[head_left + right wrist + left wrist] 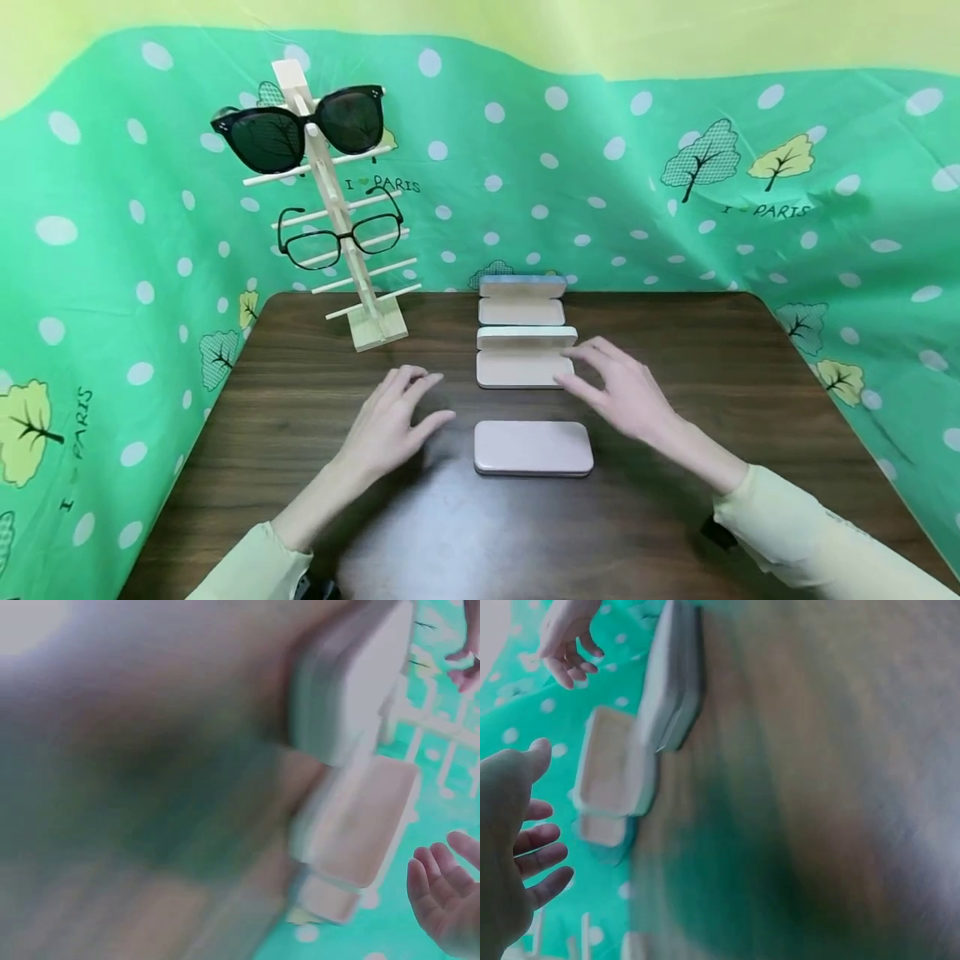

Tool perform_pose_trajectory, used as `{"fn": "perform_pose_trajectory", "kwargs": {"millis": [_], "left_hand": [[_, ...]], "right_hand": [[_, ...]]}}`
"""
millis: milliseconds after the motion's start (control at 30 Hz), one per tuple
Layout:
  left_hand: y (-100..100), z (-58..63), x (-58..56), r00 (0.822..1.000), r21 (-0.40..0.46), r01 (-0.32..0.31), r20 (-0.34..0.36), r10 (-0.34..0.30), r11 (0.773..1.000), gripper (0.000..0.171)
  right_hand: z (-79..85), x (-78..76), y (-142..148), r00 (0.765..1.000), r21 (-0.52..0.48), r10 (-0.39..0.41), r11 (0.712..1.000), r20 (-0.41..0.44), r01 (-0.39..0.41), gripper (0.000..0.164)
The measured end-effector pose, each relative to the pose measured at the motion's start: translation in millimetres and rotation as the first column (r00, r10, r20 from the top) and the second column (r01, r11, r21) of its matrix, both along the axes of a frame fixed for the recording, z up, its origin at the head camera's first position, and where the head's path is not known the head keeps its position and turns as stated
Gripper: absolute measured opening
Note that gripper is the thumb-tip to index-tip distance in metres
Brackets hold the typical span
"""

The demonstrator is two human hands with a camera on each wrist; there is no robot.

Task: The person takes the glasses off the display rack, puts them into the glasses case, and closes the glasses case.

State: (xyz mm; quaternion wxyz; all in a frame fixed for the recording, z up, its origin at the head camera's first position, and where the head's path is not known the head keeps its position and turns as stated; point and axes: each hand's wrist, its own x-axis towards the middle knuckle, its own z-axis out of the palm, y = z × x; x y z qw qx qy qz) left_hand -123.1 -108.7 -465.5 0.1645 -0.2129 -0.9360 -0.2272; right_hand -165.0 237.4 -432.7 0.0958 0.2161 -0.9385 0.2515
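A closed glasses case (533,448), pale pinkish-white, lies on the table between the two hands. Behind it an open glasses case (525,368) shows its light lining, and a second open case (521,312) with a bluish lid stands farther back. My left hand (392,423) hovers left of the cases, fingers loosely bent and holding nothing. To the right, my right hand (622,393) has its fingertips overlapping the right edge of the nearer open case in the head view. In the right wrist view the right hand's fingers (442,874) are relaxed with nothing between them.
A wooden display stand (330,187) rises at the back left of the dark wood table (675,517). Black sunglasses (303,129) hang at its top and thin-framed glasses (341,240) below. A green patterned cloth (600,183) surrounds the table's back and sides.
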Motion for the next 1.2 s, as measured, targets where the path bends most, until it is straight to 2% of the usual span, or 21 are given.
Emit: {"fn": "perform_pose_trajectory", "kwargs": {"millis": [200, 567, 867, 1200], "left_hand": [[-25, 25.5, -2.2, 0.995, 0.079, -0.05, -0.082, 0.056, 0.996, 0.05], [-52, 60.0, -3.8, 0.983, 0.191, -0.116, -0.118, 0.14, 0.975, 0.041], [-62, 77.5, -5.1, 0.975, 0.271, -0.181, -0.08, 0.209, 0.946, 0.034], [-77, 88.8, -11.7, 0.963, 0.396, -0.206, -0.079, 0.257, 0.895, 0.023]], "right_hand": [[28.8, -20.6, -21, 1.0, -0.136, 0.008, 0.991, 0.03, -0.004, 0.036], [56.7, -41.2, -50, 0.992, -0.258, 0.062, 0.966, 0.111, -0.031, 0.037], [73.6, -56.1, -73, 0.979, -0.344, 0.079, 0.939, 0.186, -0.01, 0.044], [85.8, -77.1, -96, 0.949, -0.443, 0.147, 0.896, 0.277, -0.01, 0.053]]}}
